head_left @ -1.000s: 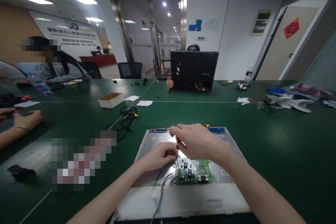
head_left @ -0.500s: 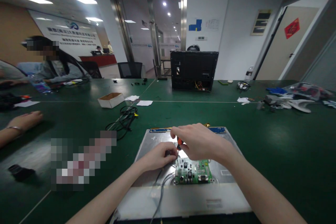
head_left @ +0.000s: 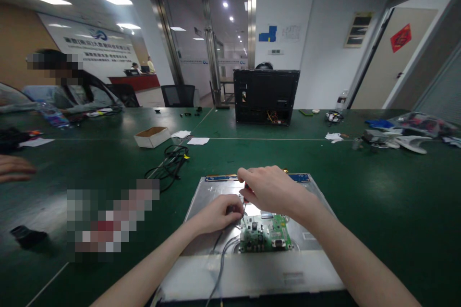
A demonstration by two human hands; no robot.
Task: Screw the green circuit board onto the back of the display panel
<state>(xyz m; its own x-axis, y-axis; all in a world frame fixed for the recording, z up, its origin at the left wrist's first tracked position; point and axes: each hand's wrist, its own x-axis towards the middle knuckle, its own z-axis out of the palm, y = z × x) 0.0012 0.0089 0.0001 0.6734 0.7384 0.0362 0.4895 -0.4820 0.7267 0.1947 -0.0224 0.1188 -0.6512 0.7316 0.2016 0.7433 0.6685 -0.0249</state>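
Observation:
In the head view, a flat metal display panel (head_left: 259, 266) lies on the table with a green circuit board (head_left: 264, 236) on its middle. My right hand (head_left: 272, 188) is closed around a screwdriver (head_left: 246, 196); its handle is mostly hidden by my fingers. The shaft points down to the board's upper left corner. My left hand (head_left: 224, 213) rests on the panel beside that corner, thumb and fingers pinched near the screwdriver tip. What they hold, if anything, is hidden. Grey cables (head_left: 222, 265) run from the board's left side toward me. A blue strip board (head_left: 220, 178) lines the panel's far edge.
Black cables (head_left: 171, 163) and an open cardboard box (head_left: 152, 137) lie to the left. A black monitor housing (head_left: 266, 97) stands across the green table (head_left: 378, 201). Loose parts and plastic (head_left: 414, 136) sit at far right. A co-worker's hand (head_left: 16, 169) is at the left edge.
My right hand has shifted slightly on the screwdriver, covering more of its handle. My left hand stays in place. The co-worker's hand at the left has drawn back toward the frame's edge.

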